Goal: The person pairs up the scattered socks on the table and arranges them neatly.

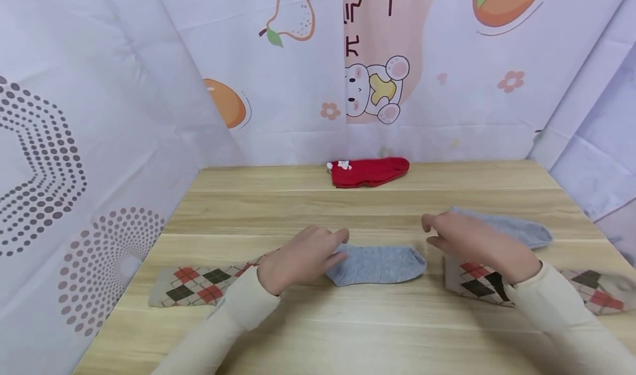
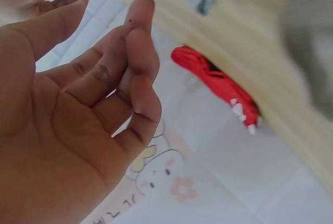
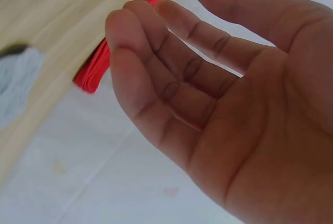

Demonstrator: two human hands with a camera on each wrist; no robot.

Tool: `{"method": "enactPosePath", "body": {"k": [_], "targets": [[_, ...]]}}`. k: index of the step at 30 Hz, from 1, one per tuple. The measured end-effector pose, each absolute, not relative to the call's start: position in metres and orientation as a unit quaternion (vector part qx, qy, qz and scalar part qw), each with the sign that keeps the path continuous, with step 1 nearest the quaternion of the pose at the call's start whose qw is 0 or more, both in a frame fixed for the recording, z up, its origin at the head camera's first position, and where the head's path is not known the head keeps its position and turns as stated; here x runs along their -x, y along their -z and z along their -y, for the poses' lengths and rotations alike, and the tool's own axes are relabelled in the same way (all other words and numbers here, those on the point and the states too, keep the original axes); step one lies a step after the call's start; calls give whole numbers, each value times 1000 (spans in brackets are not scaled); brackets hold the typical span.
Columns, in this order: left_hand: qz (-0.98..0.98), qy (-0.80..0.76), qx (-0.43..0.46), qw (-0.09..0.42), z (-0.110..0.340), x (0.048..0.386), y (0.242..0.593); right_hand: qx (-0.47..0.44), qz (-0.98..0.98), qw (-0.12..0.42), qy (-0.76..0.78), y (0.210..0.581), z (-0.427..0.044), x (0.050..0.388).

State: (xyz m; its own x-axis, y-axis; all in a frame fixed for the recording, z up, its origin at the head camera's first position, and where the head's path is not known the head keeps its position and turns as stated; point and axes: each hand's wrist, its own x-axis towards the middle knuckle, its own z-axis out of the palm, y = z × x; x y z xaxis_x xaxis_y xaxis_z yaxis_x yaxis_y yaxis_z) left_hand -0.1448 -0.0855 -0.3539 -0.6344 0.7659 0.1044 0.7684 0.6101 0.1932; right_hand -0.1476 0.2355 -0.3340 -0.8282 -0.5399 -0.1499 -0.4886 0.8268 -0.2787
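Note:
A grey sock (image 1: 380,264) lies flat at the middle of the table. Over its left end hovers my left hand (image 1: 304,256), fingers loosely bent with nothing in them; whether it touches the sock I cannot tell. My right hand (image 1: 477,242) is above the right side, also holding nothing, its fingers slightly bent. Behind that hand is a second grey sock (image 1: 521,228), partly covered by it. Argyle socks lie on both sides: one (image 1: 199,286) by my left forearm, others (image 1: 477,280) partly hidden under my right wrist. Both palms look bare in the wrist views.
Folded red socks (image 1: 370,172) with a small white figure rest at the table's back edge. Another argyle piece (image 1: 598,292) lies at the far right. Printed white curtains (image 1: 298,88) enclose the wooden table (image 1: 258,198) at the back and sides.

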Motion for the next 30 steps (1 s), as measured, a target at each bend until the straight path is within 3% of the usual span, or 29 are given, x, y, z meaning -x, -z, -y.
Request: {"method": "enactPosePath", "body": {"k": [7,15,23,30], "targets": [[893,111,435,38,56,158,337,262,-953,78,128,333,-266,154],[891,157,427,-8,20,176,322,222,-964,58,136,320,-300,163],[889,170,425,-30,-14,195,317,175,-972,97,125,312,-326,172],[879,162,449,-15,-50,202,316,137,-977,111,124,309,-350,178]]}}
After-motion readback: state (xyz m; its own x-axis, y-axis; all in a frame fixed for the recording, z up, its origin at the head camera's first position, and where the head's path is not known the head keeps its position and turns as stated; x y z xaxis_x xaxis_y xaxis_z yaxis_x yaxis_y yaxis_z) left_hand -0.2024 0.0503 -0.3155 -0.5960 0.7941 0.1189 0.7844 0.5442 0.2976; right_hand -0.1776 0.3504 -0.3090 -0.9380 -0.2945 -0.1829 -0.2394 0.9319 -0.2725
